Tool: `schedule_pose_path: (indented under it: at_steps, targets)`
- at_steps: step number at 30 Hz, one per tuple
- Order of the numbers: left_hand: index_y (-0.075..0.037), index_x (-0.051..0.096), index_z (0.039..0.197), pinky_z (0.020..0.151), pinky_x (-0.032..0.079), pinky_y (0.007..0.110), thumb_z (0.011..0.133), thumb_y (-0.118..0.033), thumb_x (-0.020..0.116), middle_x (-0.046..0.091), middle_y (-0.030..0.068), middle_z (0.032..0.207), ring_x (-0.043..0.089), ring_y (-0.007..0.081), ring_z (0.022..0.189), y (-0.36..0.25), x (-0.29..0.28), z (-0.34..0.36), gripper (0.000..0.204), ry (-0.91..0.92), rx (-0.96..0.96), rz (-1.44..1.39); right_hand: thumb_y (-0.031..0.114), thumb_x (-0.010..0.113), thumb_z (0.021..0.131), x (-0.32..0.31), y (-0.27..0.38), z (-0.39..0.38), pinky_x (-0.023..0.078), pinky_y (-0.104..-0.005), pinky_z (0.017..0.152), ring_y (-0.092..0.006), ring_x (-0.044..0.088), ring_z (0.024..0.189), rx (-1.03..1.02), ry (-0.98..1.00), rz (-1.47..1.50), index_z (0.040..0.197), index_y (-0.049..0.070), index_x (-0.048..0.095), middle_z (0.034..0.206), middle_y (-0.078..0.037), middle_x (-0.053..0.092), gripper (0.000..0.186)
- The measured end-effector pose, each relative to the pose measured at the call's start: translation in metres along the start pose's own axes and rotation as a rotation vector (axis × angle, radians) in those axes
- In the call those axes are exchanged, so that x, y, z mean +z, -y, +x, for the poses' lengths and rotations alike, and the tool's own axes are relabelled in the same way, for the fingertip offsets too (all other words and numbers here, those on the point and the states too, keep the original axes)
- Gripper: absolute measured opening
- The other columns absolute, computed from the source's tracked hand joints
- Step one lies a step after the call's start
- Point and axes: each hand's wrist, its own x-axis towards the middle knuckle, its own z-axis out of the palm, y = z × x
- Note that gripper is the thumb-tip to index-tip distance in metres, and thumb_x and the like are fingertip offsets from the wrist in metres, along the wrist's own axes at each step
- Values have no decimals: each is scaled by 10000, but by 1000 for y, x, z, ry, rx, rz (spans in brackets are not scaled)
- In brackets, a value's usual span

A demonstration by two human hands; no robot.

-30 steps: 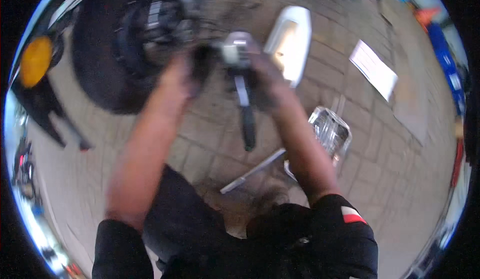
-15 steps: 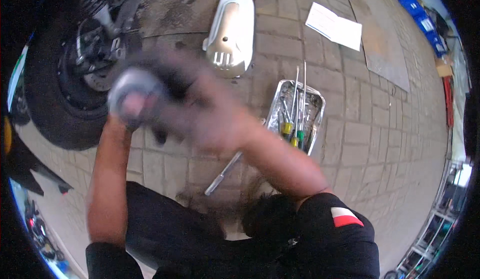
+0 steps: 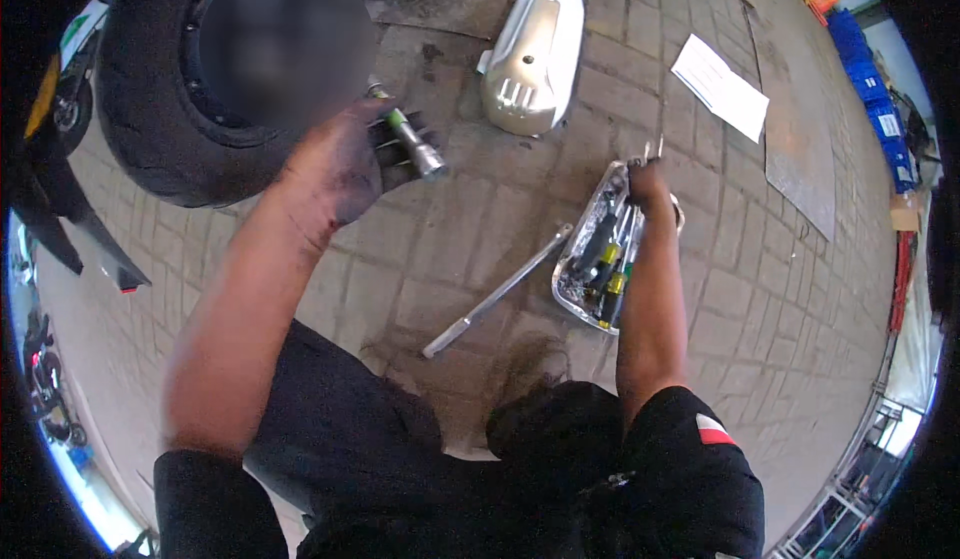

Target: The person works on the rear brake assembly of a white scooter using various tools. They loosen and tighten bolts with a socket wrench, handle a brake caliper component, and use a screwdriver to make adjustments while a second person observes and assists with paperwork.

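- L hand (image 3: 350,164): fingers half curled, loosely round a socket tool (image 3: 414,147), which lies slantwise across them; blackened skin on fingers & palm.
- R hand (image 3: 648,181): at far end of metal tray (image 3: 578,313), over the rim, fingers bunched downward; can't tell if pinching anything or just touching.
- Hidden: R fingertips, mostly behind own hand. Thin shafts poke out just past it; can't tell which tools they belong to.
- Round blurred patch (image 3: 285,44) covers middle of the wheel (image 3: 150,149); hub can't be made out. Top of tyre cut off by pic edge.
- R forearm hides part of tray's R side & some contents.
- Socket tool: approx. cylindrical, shiny chrome, green band partway along, thicker socket end pointing down-right; thin end up near the blurred patch. Sits in L hand, just R of tyre, above paving (image 3: 740,289).
- Tray: silvery, on paving in front of person, R of centre; holds screwdrivers (image 3: 609,255) w/ yellow-&-black handles, plus small dark bits, too small to ID.
- Long steel bar (image 3: 495,296) on paving, slanted, upper end near tray.
- White-&-gold cover (image 3: 530,69) beyond, between wheel & white paper (image 3: 722,89).
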Motion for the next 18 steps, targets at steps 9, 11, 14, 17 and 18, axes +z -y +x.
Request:
schedule_pose_path:
  at_steps: [9,11,14,17,18]
  targets:
    - [-55,524,1014,812,538,411,947,-152,463,624,116,972,625,263,922,-34,-9,27,133,-37,237,-34,390,538,887,-87,130,-27,442,-429,913,-381,566,1074,-239,-195,370,1250,-5,488,1149,-250,586,539]
    - [-49,527,1022,799,545,397,947,-143,470,624,111,973,627,255,914,-40,-25,32,134,1,246,-131,367,567,891,-135,221,-66,484,-367,828,-302,621,950,-453,78,952,1236,7,508,1074,-187,638,501]
    - [-28,533,1044,819,545,398,941,-147,485,623,110,973,634,260,896,-50,-30,33,164,-41,338,-104,451,599,873,-174,300,-125,507,-285,584,-171,641,707,-485,543,1384,1153,14,545,853,-105,659,522]
    - [-10,534,1058,821,548,379,928,-113,501,618,115,971,634,264,909,-57,-24,26,169,-1,414,-73,433,609,874,-180,327,-146,455,-267,540,-146,564,604,-634,324,1355,1079,-20,567,751,-60,605,499]
    - [-8,533,1067,824,545,369,921,-102,510,617,117,976,632,265,913,-56,-17,20,175,-13,433,-107,433,609,874,-180,329,-146,455,-267,540,-146,564,604,-638,331,1346,1079,-20,567,751,-60,605,499]
